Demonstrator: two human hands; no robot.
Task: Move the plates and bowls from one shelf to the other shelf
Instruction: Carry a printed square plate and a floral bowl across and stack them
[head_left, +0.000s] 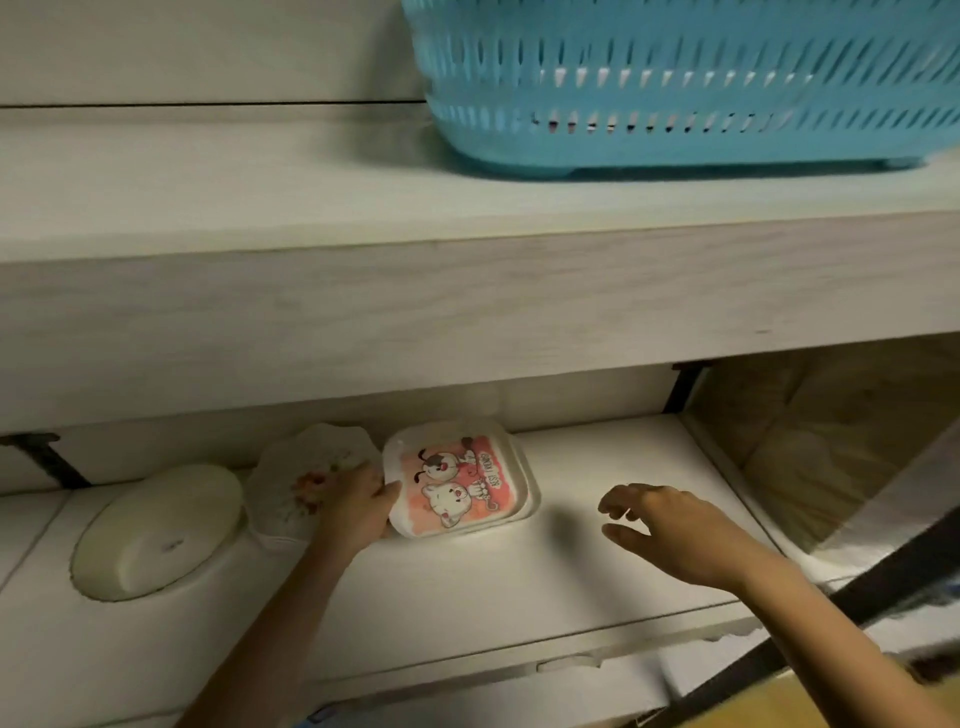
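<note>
While gripping the left edge of the square plate (457, 480), left hand (358, 506) sits low on the lower shelf (597, 467), thumb hooked over the rim, fingers tucked under or behind, can't fully tell. Plate itself: pink cartoon print with two animals, looks stacked on another square one just beneath, both flat on the shelf, or maybe barely tipped, hard to say.

Just left of that grip, partly behind the knuckles: a wavy-edged floral plate (306, 467), leaning or lying toward the back wall. Further left again, well clear of the hand: a round cream bowl (156, 535), turned upside down, base ring facing up.

Right of the gripped plate, across a bare stretch of shelf: right hand (670, 525), fingers spread and loosely curled, holding nothing, hovering just above the surface, not touching the plate.

Above both hands: thick upper shelf (363, 291) in pale wood grain, with a blue slotted basket (675, 88) parked on top toward the right.

Far right of the free hand: a black diagonal frame bar (831, 608) and a brownish side area, too blurry to make out.
</note>
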